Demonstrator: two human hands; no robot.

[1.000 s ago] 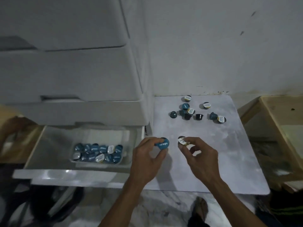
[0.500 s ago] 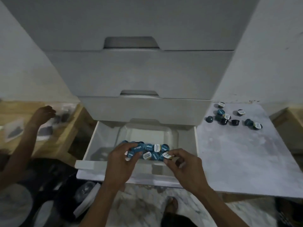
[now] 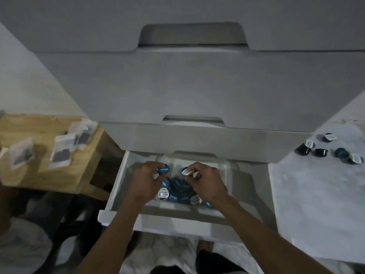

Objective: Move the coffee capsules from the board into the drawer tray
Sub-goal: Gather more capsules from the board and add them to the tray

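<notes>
The bottom drawer [image 3: 118,186] of a white cabinet stands open, with a white tray [image 3: 227,171] inside. Several blue and white-lidded coffee capsules [image 3: 178,191] lie packed in the tray. My left hand [image 3: 145,181] hovers over the tray, fingers shut on a blue-lidded capsule [image 3: 163,169]. My right hand [image 3: 205,183] is beside it, holding a white-lidded capsule [image 3: 186,171]. Both held capsules sit just above the pile. On the white board [image 3: 316,204] at the right, several dark capsules [image 3: 320,152] remain near its far edge.
Two shut drawers [image 3: 193,91] rise above the open one. A wooden stool [image 3: 45,171] with small clear packets [image 3: 61,153] stands at the left. Another person's clothing shows at the lower left. My feet are on the marbled floor below the drawer.
Both hands carried their capsules from the board leftward over the open drawer and now reach deeper, toward the back of the tray. My view swung left with them.
</notes>
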